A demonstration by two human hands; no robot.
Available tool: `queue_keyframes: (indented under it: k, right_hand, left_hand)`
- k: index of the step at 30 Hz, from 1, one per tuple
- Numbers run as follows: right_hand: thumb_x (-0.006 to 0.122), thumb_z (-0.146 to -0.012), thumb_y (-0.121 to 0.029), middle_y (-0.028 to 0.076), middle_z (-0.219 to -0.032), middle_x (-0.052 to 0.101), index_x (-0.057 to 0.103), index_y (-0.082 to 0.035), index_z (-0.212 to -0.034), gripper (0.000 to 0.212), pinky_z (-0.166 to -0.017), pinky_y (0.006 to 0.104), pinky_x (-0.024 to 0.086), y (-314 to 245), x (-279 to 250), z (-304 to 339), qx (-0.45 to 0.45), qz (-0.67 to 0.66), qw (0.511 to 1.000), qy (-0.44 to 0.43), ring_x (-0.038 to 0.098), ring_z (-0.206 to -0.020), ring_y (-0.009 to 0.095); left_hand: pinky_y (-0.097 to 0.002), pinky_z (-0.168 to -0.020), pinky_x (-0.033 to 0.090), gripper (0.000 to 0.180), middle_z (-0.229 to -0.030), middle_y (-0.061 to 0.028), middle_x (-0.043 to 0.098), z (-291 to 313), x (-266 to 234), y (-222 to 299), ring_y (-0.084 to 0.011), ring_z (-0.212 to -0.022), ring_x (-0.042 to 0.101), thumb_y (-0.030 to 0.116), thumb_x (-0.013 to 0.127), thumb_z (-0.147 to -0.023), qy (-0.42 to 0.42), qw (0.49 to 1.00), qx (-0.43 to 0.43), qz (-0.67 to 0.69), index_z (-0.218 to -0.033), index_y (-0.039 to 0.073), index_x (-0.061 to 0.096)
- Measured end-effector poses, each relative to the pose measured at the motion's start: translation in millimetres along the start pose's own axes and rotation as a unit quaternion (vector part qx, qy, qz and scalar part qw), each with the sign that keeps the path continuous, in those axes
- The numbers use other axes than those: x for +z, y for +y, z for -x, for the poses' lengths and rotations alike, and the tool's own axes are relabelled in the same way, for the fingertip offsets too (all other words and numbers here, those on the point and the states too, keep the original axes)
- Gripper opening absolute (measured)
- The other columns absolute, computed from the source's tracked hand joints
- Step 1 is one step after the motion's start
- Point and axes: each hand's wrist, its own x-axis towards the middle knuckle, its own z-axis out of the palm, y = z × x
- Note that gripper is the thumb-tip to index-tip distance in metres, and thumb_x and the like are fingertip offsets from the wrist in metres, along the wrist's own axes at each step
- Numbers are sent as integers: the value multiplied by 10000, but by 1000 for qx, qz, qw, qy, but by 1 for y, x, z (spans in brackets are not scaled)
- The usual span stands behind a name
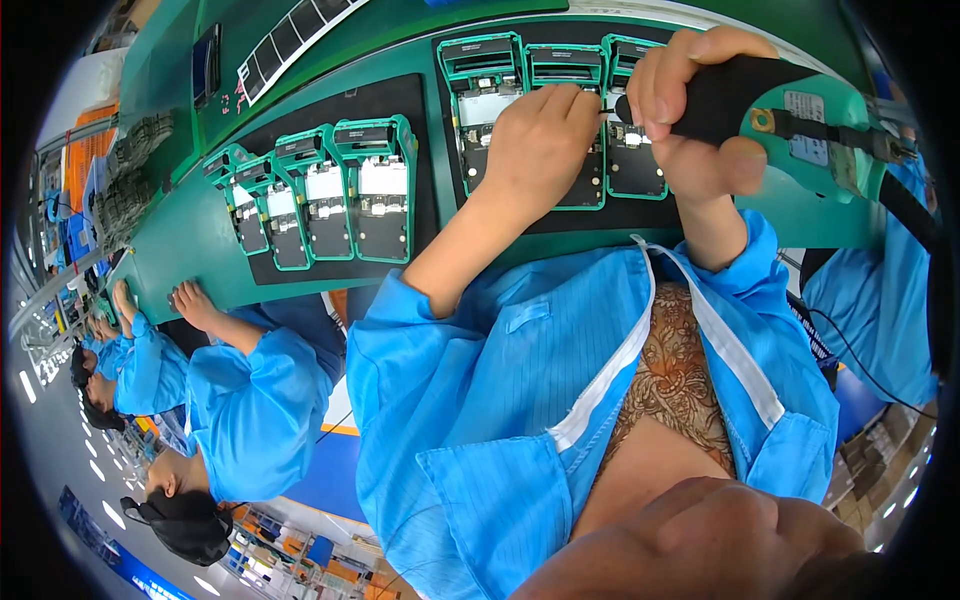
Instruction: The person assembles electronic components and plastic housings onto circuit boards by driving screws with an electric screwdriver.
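My right hand (690, 110) is wrapped around the black grip of a green electric screwdriver (805, 120), which lies nearly level, its tip pointing left. My left hand (540, 145) is closed, fingers curled by the screwdriver's tip, over the middle one of three green-framed electronic device housings (565, 65). Whatever its fingertips hold is hidden. To either side are a left housing (480, 110) and a right housing (636, 160), each with a white panel and black lower part. The three lie on a black mat (465, 215).
Several similar housings (382, 180) lie on another black mat (425, 130) to the left. A green bench (170, 235) extends leftward, where co-workers in blue jackets (255, 410) sit. A thick black cable (910, 215) trails from the screwdriver at the right.
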Motion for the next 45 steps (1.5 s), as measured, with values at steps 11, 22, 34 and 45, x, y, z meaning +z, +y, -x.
queue_keyframes:
  k: [11, 22, 34, 45]
  right_hand:
    - [625, -820, -609, 45, -681, 482, 469, -44, -1129, 662, -476, 245, 392, 21, -10, 11, 71, 60, 994, 53, 441, -511, 100]
    - [672, -812, -533, 59, -681, 506, 492, -40, -1126, 612, -466, 253, 388, 31, -13, 14, 82, 58, 994, 42, 451, -510, 111]
    - [677, -810, -457, 64, -687, 501, 486, -43, -1090, 535, -477, 259, 389, 35, -17, 17, 98, 27, 994, 30, 446, -523, 120]
    - [687, -807, -400, 70, -702, 504, 476, -39, -1060, 489, -488, 260, 398, 41, -17, 25, 106, 21, 994, 15, 452, -541, 121]
  left_hand:
    - [-411, -675, 498, 135, -785, -161, 666, -88, -54, -56, -336, -762, 638, 137, 658, -815, -35, 994, -96, 45, -849, 7, 653]
    - [-346, -620, 481, 227, -712, -150, 673, -135, 43, -210, -224, -647, 631, 212, 760, -737, -179, 942, -221, 179, -803, 4, 700]
    - [-341, -589, 490, 149, -700, -131, 669, -132, 40, -200, -206, -627, 637, 139, 695, -790, -66, 954, -232, 176, -785, -5, 657]
    - [-346, -625, 502, 70, -766, -174, 665, -130, -45, -116, -268, -694, 663, 50, 592, -840, -25, 914, -291, 283, -856, -12, 621]
